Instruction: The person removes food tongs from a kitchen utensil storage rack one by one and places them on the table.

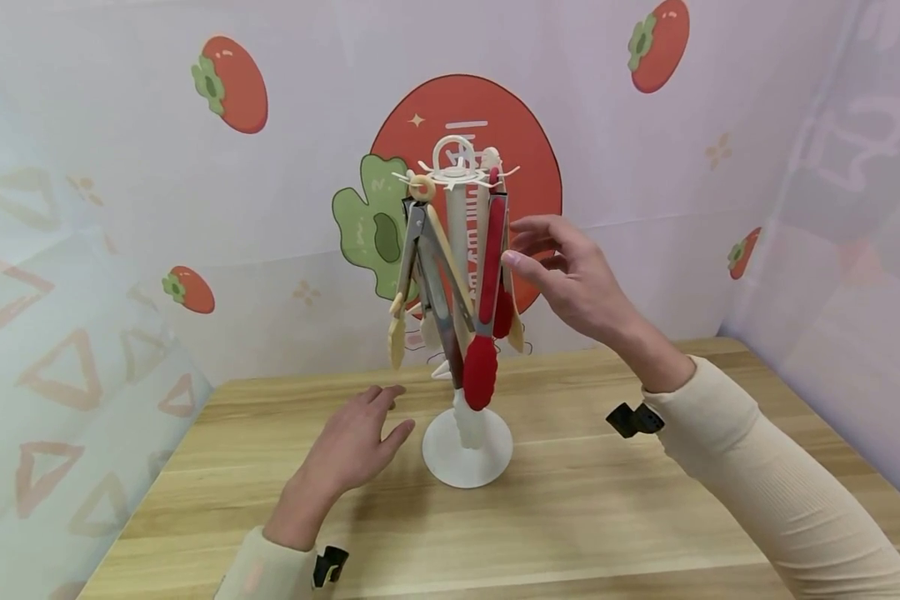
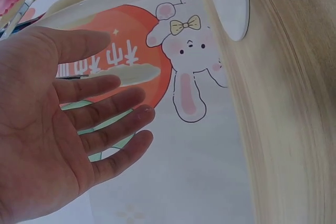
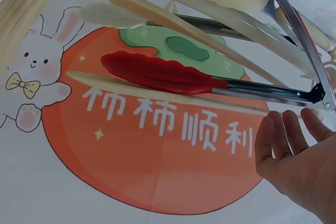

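Observation:
A white utensil stand (image 1: 457, 225) rises from a round white base (image 1: 468, 471), with several tongs hanging from its hooked top. Red-tipped tongs (image 1: 481, 371) hang on its right side. Beige-tipped tongs (image 1: 397, 342) hang on the left. My right hand (image 1: 588, 287) is raised beside the red tongs, its fingers loosely bent and holding nothing. In the head view its thumb lies close to the tongs' handle; I cannot tell whether they touch. Low over the table, left of the base, is my left hand (image 1: 348, 442), with spread fingers and an empty palm in the left wrist view.
The stand is on a light wooden table (image 1: 570, 517). Behind it hangs a pale cloth backdrop (image 1: 307, 208) printed with persimmons and a rabbit (image 2: 191, 51). Similar pale cloth sides flank the table at left and right. Black straps (image 1: 636, 419) are at my wrists.

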A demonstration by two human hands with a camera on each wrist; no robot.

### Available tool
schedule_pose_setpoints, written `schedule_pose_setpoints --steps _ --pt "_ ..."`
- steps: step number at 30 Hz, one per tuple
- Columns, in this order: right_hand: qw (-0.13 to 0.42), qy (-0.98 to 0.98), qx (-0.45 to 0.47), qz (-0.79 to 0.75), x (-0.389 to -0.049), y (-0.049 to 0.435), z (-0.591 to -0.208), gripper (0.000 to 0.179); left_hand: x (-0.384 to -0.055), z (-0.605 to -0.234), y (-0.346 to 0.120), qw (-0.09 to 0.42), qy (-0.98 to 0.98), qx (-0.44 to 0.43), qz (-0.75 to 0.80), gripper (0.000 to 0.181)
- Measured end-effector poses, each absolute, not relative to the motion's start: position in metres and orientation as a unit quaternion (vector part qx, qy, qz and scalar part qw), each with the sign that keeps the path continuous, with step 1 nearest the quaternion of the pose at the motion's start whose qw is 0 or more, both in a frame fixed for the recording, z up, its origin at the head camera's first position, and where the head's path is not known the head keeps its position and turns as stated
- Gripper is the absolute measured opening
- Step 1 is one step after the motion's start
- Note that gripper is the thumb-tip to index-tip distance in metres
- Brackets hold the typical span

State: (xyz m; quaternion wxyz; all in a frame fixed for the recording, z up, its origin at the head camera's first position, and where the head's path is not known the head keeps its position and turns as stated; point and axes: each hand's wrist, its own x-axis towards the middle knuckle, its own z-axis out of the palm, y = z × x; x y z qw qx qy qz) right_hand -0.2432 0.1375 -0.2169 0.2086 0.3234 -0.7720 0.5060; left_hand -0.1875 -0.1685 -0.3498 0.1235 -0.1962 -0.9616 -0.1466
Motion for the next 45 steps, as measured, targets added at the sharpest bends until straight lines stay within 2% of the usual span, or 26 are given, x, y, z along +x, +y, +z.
schedule_pose_setpoints --steps 24,37,45 --pt "0.190 -0.781 0.327 0.498 -0.251 0.122 -0.213 0.055 -0.179 -0.331 -0.174 0.122 -0.958 -0.192 -0.174 0.046" --pt "0.178 -0.781 0.331 0.498 -0.252 0.122 -0.215 0.058 -0.174 -0.315 -0.180 0.142 -0.954 -0.196 -0.176 0.040" --pt "0.179 -0.780 0.328 0.502 -0.252 0.123 -0.214 0.054 -0.174 -0.311 -0.183 0.169 -0.946 -0.200 -0.192 0.036"
